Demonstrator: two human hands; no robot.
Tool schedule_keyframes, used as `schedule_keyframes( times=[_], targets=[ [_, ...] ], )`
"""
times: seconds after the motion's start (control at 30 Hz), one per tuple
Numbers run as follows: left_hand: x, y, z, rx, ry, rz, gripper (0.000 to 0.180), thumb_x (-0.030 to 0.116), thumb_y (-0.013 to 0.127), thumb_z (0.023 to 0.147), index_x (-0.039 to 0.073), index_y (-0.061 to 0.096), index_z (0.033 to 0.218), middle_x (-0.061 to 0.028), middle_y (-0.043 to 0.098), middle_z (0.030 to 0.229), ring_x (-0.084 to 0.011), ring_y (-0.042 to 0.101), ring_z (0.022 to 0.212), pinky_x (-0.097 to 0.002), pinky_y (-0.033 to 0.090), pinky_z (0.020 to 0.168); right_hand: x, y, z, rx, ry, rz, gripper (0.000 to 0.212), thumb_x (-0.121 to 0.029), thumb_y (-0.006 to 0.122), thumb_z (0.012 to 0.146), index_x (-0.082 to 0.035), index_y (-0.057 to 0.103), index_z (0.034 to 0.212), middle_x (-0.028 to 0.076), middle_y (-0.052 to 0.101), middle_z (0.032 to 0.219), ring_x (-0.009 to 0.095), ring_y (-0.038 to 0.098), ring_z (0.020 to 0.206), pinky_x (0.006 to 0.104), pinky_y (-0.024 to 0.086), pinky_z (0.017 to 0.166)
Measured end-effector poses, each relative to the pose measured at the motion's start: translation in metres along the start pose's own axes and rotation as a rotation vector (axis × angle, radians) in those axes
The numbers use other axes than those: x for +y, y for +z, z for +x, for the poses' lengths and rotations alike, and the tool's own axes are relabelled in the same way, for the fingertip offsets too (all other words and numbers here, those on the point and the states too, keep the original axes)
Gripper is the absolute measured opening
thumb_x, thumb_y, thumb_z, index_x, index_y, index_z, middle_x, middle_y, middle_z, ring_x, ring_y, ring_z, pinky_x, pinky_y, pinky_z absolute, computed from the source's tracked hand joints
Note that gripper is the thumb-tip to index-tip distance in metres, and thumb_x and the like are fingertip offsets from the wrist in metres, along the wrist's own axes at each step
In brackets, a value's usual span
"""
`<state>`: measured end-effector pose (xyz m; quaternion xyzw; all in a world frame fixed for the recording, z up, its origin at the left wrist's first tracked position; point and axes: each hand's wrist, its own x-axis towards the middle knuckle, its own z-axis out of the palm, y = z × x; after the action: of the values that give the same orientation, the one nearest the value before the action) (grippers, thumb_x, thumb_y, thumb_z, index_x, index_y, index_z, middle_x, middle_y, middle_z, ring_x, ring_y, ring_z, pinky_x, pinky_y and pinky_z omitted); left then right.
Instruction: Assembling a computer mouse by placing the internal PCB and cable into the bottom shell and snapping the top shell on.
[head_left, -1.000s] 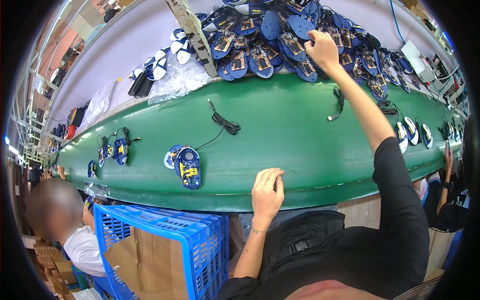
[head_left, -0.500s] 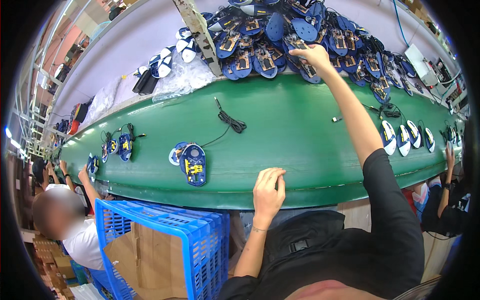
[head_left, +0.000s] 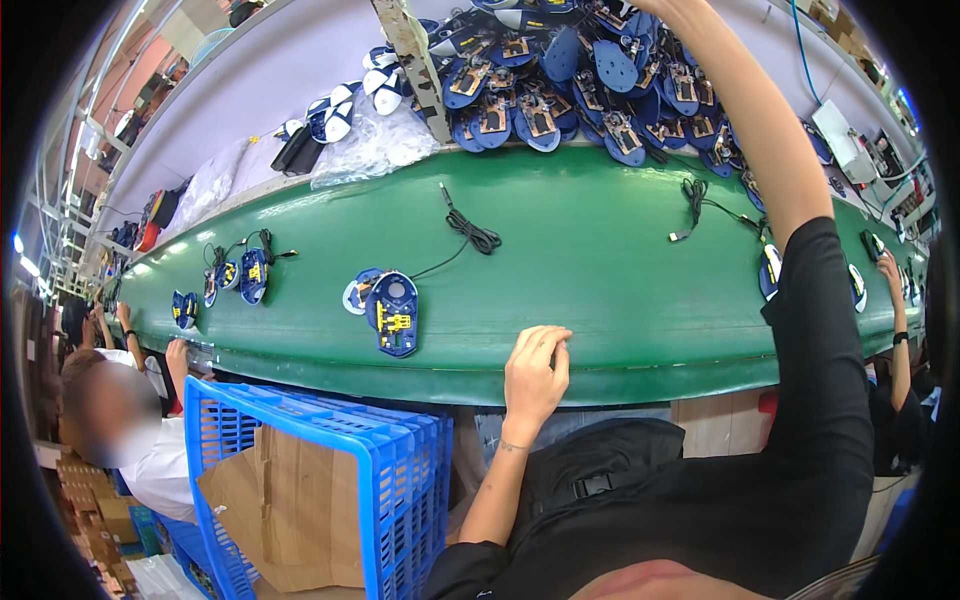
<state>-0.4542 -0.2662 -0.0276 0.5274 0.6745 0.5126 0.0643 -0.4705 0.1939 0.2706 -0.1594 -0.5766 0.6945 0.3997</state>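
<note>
My right arm stretches over the green conveyor belt [head_left: 580, 270] to the heap of blue mouse bases [head_left: 535, 120] at the back. Only a bit of my right hand [head_left: 655, 4] shows at the upper edge, above the heap; its fingers are cut off, so any hold is hidden. My left hand [head_left: 537, 375] rests at the belt's near edge, fingers loosely bent, thumb apart, nothing in it. Left of it lies an opened computer mouse [head_left: 395, 318], its blue shell showing yellow parts inside, with a bundled black cable [head_left: 470, 234] running behind it.
A blue plastic crate [head_left: 400, 470] holding cardboard [head_left: 300, 510] stands near left. More opened mice [head_left: 253, 277] lie farther left, white-and-blue mice [head_left: 769, 272] at right. A post [head_left: 412, 60] rises beside clear plastic bags [head_left: 375, 150]. Co-workers sit at both sides.
My right hand has moved up and farther back, mostly out of view. My left hand stays put. At right, a co-worker's hand has moved farther over the belt.
</note>
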Motion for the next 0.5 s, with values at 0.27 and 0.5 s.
schedule_keyframes(
  times=[0.27,0.5],
  targets=[
    [-0.002,-0.006,-0.003,-0.005,-0.045,-0.028,0.012,-0.002,0.063,0.082,0.003,0.069,0.092,-0.0100,0.070,0.097,-0.0271,0.064,0.096,-0.0360,0.051,0.084,0.028,0.031,-0.035,0.067,-0.088,-0.323,0.007,0.004,0.063,0.084,0.000,0.067,0.086,0.011,0.068,0.080,0.017,0.067,0.067,0.0274,0.056,0.057],
    [0.002,-0.005,0.000,-0.043,0.003,-0.001,0.013,-0.002,0.062,0.082,0.002,0.068,0.093,-0.0097,0.069,0.097,-0.0265,0.064,0.097,-0.0367,0.053,0.082,0.123,0.010,-0.120,0.312,0.043,-1.579,0.064,-0.055,0.072,0.077,0.002,0.063,0.102,0.020,0.070,0.091,0.031,0.070,0.087,0.0401,0.056,0.072]
  ],
)
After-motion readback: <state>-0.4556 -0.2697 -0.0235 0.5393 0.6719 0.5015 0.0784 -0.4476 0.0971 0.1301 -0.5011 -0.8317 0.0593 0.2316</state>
